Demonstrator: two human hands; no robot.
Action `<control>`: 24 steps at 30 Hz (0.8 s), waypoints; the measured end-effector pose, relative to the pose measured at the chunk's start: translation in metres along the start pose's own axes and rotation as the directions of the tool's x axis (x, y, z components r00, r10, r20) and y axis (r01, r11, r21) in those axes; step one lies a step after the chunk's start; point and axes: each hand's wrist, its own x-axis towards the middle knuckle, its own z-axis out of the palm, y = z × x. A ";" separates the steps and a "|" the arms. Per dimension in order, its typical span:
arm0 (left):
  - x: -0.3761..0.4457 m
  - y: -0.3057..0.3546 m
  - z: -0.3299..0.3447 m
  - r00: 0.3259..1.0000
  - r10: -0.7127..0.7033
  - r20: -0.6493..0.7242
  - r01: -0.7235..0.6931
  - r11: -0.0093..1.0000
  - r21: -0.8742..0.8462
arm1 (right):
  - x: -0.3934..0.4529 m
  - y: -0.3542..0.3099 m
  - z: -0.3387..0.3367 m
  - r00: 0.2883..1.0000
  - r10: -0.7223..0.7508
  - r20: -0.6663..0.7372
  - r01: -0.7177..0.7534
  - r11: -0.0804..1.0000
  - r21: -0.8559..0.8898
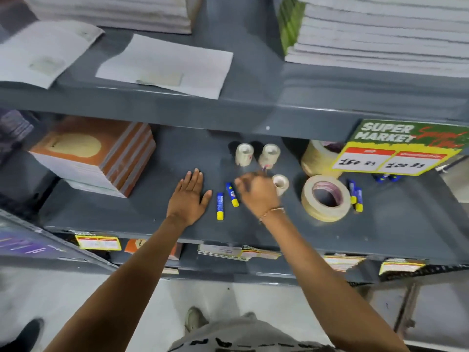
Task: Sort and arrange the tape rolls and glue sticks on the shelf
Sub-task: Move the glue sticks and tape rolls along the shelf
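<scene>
Glue sticks, blue with yellow caps: two lying loose on the grey metal shelf between the hands, one nearly square to the front edge, the other tilted and just beside the right hand; two more side by side, touching the right flank of the large masking-tape roll; further blue ones partly hidden under the hanging price sign. Small tape rolls: two on edge toward the back of the shelf, left and right, close together; a third just beside the right hand's knuckles. Large masking-tape roll flat near the front; a second large roll behind it, tilted, partly covered by the sign. Left hand: palm down, flat on the shelf, fingers spread and holding nothing. Right hand: blurred, fingers curled toward the right-hand small roll; whether they grip anything cannot be told; bracelet at the wrist. Open room: bare shelf from the left hand over to the stack of brown-covered notebooks at far left, and a clear strip along the front edge. Upper shelf: loose paper sheets, stacked white books
</scene>
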 end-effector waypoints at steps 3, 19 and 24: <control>-0.002 -0.001 0.000 1.000 0.012 -0.005 -0.012 1.000 0.006 | -0.001 -0.017 0.048 0.967 0.056 0.250 -0.041 0.997 -0.066; 0.003 0.015 -0.002 0.995 -0.093 0.047 0.094 0.995 -0.022 | -0.005 -0.018 0.064 0.974 0.177 0.138 -0.142 0.962 -0.233; 0.011 0.038 0.005 0.996 -0.084 0.000 0.083 0.994 -0.077 | -0.013 -0.021 0.036 0.982 0.180 0.061 -0.174 0.980 -0.094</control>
